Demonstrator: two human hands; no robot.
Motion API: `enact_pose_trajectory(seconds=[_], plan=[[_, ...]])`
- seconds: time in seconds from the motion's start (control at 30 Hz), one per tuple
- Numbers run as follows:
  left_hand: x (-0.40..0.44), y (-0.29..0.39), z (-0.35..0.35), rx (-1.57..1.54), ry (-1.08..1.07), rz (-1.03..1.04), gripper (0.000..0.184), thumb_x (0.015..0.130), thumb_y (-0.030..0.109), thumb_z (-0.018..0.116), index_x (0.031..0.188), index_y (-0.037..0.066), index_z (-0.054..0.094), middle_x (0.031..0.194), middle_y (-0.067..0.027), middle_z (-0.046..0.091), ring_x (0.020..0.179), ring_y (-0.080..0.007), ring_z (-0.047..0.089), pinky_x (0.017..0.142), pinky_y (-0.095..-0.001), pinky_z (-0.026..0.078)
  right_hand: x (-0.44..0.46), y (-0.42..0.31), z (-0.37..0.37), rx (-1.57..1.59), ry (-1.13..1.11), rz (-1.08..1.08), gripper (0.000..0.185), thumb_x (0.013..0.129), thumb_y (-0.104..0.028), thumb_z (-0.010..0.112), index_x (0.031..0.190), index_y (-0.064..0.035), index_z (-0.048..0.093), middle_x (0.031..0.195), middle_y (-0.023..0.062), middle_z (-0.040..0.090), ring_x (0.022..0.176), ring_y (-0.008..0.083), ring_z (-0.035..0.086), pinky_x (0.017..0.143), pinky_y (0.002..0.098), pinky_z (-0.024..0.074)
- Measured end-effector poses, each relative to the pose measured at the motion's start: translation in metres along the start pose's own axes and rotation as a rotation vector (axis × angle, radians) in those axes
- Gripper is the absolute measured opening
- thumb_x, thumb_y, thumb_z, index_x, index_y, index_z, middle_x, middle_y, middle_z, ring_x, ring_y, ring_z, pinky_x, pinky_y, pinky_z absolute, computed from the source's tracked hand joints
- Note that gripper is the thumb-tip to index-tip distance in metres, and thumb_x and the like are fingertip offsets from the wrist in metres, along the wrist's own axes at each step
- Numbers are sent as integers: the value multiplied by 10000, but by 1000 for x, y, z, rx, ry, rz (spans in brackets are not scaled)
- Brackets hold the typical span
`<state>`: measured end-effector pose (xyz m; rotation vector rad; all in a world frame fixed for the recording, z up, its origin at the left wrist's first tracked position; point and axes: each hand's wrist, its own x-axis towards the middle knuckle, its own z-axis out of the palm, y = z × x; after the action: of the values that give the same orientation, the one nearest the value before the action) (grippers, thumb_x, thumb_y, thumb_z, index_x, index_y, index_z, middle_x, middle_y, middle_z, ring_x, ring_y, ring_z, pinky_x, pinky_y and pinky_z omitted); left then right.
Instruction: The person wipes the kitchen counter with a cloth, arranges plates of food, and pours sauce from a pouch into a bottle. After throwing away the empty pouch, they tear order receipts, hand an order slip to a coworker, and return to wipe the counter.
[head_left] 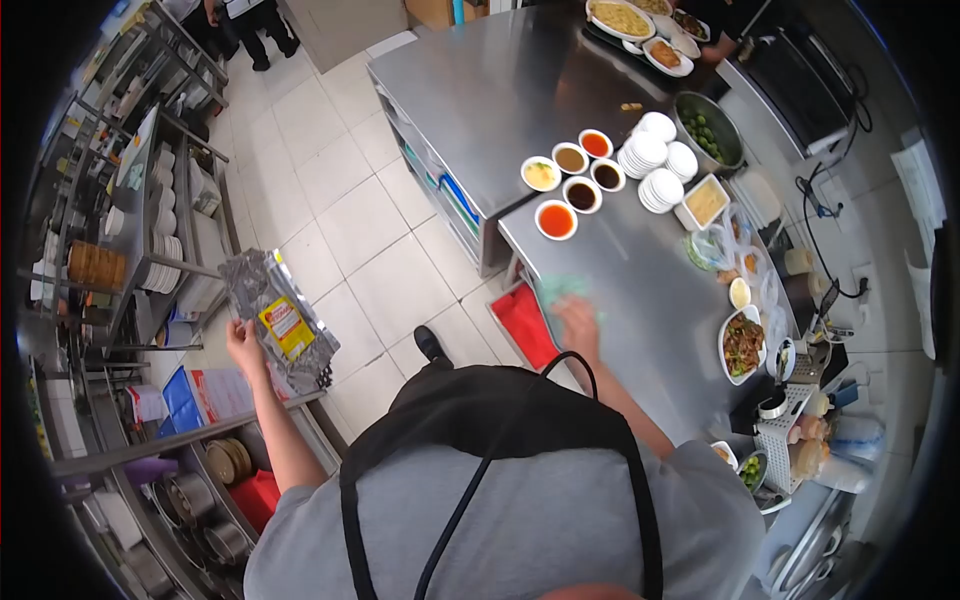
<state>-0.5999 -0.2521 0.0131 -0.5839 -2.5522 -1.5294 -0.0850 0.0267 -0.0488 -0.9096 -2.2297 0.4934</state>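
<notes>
Holding a silver bag (268,290) in the left hand (245,345), with the right hand (578,318) at a green cloth (562,288)

The left hand is out to the side. Its fingers pinch the edge of the silver bag. The bag has a yellow label (287,330) and looks crinkly. It is over the pale floor tiles (375,240), near the metal shelves (195,265). I cannot tell if it touches them.

The right hand is over the bench (640,270), close to its edge. It is blurry, and so is the green cloth just by it. I cannot tell if those fingers grip the cloth or only press on it.

Past the right hand, six small bowls (556,237) sit close together on the bench. They have red, orange, yellow, brown and very dark stuff in them. Beside them are piles of little white dishes (645,152). A big metal pot (690,106) with green things in it is behind the piles. A white tub (686,218) of pale yellow food is near too. Over to the right is a white plate (736,380) of brown and green food. Below the bench edge I see something red (525,325). One dark shoe (430,343) is on the floor.
</notes>
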Motion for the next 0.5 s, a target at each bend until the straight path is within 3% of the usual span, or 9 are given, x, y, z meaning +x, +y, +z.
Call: enact_pose_trajectory(seconds=[0.07,0.13,0.23,0.27,0.3,0.37,0.4,0.47,0.5], plan=[[27,-28,-8,-14,17,-6,165,753,63,595,872,-5,504,671,-55,556,613,-97,488,552,-235,389,40,-53,32,404,-163,76,216,721,29,480,883,-21,613,915,149,582,924,307,519,831,371,394],[50,-52,-14,77,92,-12,174,748,71,595,877,-6,508,667,-58,556,610,-108,494,554,-251,397,94,-78,66,399,-165,25,241,723,24,488,911,-45,622,916,144,582,917,304,521,822,368,398],[93,-67,-28,146,65,-63,179,746,74,592,880,-8,506,693,-69,563,621,-115,497,564,-258,398,194,-96,96,197,138,27,227,722,21,481,901,-5,618,948,190,568,935,333,503,834,374,390],[107,-67,-31,157,79,-50,174,746,72,589,879,-1,504,703,-66,549,635,-113,482,570,-256,392,213,-75,119,55,54,74,290,799,-103,498,1076,-36,552,1153,223,460,1103,360,399,924,400,322],[122,-70,-31,153,73,-45,174,746,72,589,879,-1,504,703,-66,549,635,-113,482,570,-256,392,231,-69,141,51,60,78,290,799,-103,498,1076,-36,552,1153,223,460,1103,360,399,924,400,322],[148,-75,-27,129,92,-63,174,748,68,589,887,7,504,712,-48,525,643,-110,465,576,-254,389,260,-61,178,-423,-151,491,483,836,-319,454,1228,-43,404,1305,252,272,1217,431,206,994,504,153],[157,-73,-20,79,105,-87,167,753,64,589,886,13,501,714,-24,501,643,-97,450,576,-242,382,280,-45,188,-429,-153,498,483,836,-319,454,1228,-43,404,1305,252,272,1217,431,206,994,504,153],[175,-78,-9,64,74,-103,164,757,64,587,886,13,501,722,-20,501,645,-91,448,579,-234,378,321,-1,199,-451,-49,675,640,832,-486,368,1305,-66,272,1360,251,129,1237,476,64,979,574,17],[186,-80,-3,47,52,-116,160,761,63,586,887,13,502,730,-16,501,648,-85,446,582,-225,375,341,21,197,-530,19,737,645,834,-508,331,1311,-79,267,1361,236,153,1242,459,78,981,565,2]])
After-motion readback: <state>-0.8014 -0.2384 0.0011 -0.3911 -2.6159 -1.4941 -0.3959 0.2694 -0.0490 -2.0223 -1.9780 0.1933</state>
